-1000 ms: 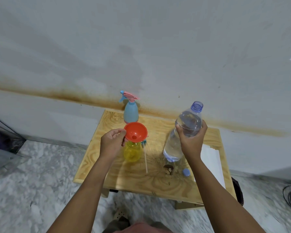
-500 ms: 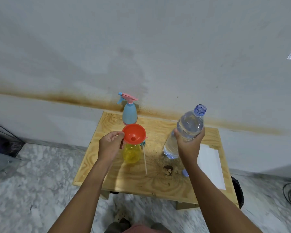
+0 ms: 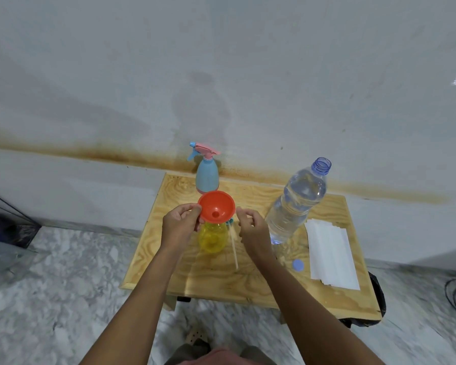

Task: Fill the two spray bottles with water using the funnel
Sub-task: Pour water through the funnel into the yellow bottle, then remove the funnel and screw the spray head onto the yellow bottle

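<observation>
**Funnel** (image 3: 216,209), orange. We log it seated in the neck of the yellow spray bottle (image 3: 212,238), which stands on the counter (image 3: 200,280). All places below are taken from this funnel.

**Left hand** (image 3: 179,226). At the funnel's left edge, thumb and fingers pinching the rim.

**Right hand** (image 3: 252,227). Just right of the funnel, fingers loosely curled and holding nothing. It does not appear to touch the rim.

**Water bottle** (image 3: 295,204), clear and uncapped. It stands on the counter to the right of the funnel, beyond the right hand. Its blue cap (image 3: 298,265) lies right of the funnel and nearer to us.

**Change noted.** A second ago the right hand held the water bottle up off the counter. Now the bottle is set down and released, and that hand has come across to the funnel. We judge the pour into the yellow bottle to be finished or paused. The tinted plastic hides the water level, so we cannot confirm a fill.

**Blue spray bottle** (image 3: 207,175). Behind the funnel by the wall, its pink-and-blue trigger head on. We judge it not yet filled, and the head must come off before the funnel can go in.

**White dip tube** (image 3: 233,246). Lies just right of the funnel, running toward us.

**White sheets** (image 3: 329,256). Far right of the funnel, past the water bottle.

**Markings.** We read no brand, label or writing on any item.
</observation>
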Demonstrator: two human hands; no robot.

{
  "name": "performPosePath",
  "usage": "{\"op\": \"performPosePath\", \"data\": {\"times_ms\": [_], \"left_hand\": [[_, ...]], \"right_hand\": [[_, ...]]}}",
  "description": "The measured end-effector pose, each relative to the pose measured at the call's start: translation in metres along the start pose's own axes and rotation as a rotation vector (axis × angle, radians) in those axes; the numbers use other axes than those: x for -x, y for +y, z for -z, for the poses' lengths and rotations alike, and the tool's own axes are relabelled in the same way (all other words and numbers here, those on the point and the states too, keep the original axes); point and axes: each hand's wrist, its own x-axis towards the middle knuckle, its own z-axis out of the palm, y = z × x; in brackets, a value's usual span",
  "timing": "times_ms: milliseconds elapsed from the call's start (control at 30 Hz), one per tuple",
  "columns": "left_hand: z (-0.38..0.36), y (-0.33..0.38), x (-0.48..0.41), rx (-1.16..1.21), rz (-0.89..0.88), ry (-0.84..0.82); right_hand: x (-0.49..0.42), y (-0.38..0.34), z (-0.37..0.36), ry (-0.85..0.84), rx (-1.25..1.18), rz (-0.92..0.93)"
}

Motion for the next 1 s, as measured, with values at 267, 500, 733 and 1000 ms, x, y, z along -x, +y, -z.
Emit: {"op": "performPosePath", "data": {"times_ms": [267, 500, 733, 1000], "left_hand": [[0.005, -0.004, -0.004, -0.018, -0.003, -0.026], [0.012, -0.015, -0.010, -0.083, -0.072, -0.049], [0.004, -0.047, -0.018, -0.627, -0.262, -0.262], [-0.001, -0.058, -0.027, -0.632, -0.279, -0.213]], "right_hand": [[-0.006, -0.024, -0.002, -0.008, 0.066, 0.122], [-0.012, -0.031, 0.002, 0.013, 0.085, 0.115], [-0.010, -0.030, 0.009, 0.016, 0.088, 0.099], [-0.003, -0.025, 0.030, 0.012, -0.004, 0.117]]}}
